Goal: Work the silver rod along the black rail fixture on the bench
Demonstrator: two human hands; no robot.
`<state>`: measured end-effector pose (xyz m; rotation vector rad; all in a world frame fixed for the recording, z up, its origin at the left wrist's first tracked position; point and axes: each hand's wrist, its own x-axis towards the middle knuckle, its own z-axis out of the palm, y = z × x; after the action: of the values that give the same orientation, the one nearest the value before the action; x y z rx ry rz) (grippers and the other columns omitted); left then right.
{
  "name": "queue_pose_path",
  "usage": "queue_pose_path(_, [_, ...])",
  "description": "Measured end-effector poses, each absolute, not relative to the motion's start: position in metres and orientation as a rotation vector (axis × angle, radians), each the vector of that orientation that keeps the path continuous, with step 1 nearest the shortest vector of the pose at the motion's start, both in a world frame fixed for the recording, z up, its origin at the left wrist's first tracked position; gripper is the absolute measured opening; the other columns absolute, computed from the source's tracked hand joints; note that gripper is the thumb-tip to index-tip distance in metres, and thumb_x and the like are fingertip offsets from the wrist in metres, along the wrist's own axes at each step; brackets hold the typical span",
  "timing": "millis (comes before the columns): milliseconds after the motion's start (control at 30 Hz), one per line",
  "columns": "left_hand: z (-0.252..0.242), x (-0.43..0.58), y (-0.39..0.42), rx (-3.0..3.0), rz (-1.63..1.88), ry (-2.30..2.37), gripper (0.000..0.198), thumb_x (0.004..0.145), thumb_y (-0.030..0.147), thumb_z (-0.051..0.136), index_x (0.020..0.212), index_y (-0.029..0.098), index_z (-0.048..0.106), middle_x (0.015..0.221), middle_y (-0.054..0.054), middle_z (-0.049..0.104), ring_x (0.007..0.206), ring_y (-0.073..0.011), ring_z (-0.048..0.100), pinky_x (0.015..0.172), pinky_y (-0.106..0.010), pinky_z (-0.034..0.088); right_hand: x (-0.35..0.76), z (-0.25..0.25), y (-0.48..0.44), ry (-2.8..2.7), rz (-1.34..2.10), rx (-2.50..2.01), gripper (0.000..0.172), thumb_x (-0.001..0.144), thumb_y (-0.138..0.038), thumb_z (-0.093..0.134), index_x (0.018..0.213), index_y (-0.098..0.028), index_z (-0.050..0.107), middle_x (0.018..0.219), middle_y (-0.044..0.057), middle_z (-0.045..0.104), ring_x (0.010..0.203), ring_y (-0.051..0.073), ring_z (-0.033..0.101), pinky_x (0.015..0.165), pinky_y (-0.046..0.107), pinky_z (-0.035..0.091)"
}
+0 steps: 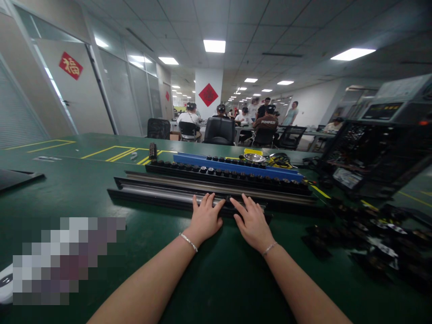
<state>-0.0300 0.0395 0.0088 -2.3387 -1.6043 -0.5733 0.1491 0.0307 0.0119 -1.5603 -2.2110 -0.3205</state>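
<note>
A long black rail with a shiny metal channel [151,195] lies across the green table. My left hand [205,217] rests on this rail with its fingers spread. Just to its right, my right hand [252,221] also lies over the rail, fingers apart. A small black part [230,202] sits on the rail between the two index fingertips, which are at or very near it. Whether either fingertip presses on it I cannot tell. Behind is a second long rail [189,185], parallel to the first.
Farther back lie a blue rail [202,160] and a row of small black parts [189,168]. A metal bowl [254,157] stands behind them. Many dark parts [371,238] are heaped at right, near a black open-fronted machine [361,153]. A blurred-out object [67,261] lies at left.
</note>
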Motion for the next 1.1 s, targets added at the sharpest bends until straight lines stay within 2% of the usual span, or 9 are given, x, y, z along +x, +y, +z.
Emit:
queue_pose_path(133, [0.008,-0.024,0.038,-2.303,-0.566,-1.651,0.059,0.073,0.042,0.056,0.130,0.034,0.040,0.139,-0.011,0.037,0.125,-0.0331,0.032,0.100,-0.064,0.009,0.142,0.011,0.030,-2.237,-0.306,-1.620,0.047,0.089,-0.035,0.036,0.135,-0.041,0.032,0.146,0.006,0.029,0.132,0.029,0.025,0.101,0.053,0.024])
queue_pose_path(367, [0.012,-0.022,0.036,-2.310,-0.522,-1.685,0.056,0.075,0.044,0.054,0.129,0.037,0.040,0.139,-0.010,0.036,0.118,-0.0320,0.040,0.099,-0.066,0.008,0.138,0.015,0.028,-2.269,-0.290,-1.668,0.043,0.088,-0.041,0.038,0.131,-0.045,0.038,0.142,0.004,0.036,0.133,0.026,0.023,0.103,0.051,0.019])
queue_pose_path(567, [0.015,-0.020,0.036,-2.316,-0.475,-1.717,0.052,0.075,0.048,0.052,0.126,0.040,0.043,0.139,-0.010,0.037,0.115,-0.0332,0.042,0.097,-0.067,0.006,0.139,0.014,0.030,-2.252,-0.264,-1.683,0.044,0.088,-0.042,0.036,0.132,-0.043,0.038,0.141,0.004,0.038,0.133,0.025,0.024,0.103,0.048,0.021])
queue_pose_path(833, [0.017,-0.017,0.037,-2.331,-0.396,-1.736,0.058,0.073,0.051,0.055,0.128,0.043,0.039,0.141,-0.010,0.034,0.113,-0.0361,0.043,0.094,-0.071,0.007,0.139,0.013,0.031,-2.225,-0.275,-1.704,0.043,0.090,-0.038,0.033,0.132,-0.040,0.038,0.139,0.005,0.041,0.131,0.022,0.028,0.103,0.045,0.022])
queue_pose_path(1100, [0.019,-0.016,0.032,-2.327,-0.428,-1.739,0.060,0.074,0.049,0.055,0.130,0.043,0.036,0.142,-0.009,0.033,0.114,-0.0351,0.042,0.095,-0.069,0.007,0.140,0.011,0.032,-2.205,-0.298,-1.699,0.043,0.090,-0.035,0.032,0.132,-0.034,0.041,0.134,0.008,0.046,0.129,0.023,0.030,0.102,0.044,0.023])
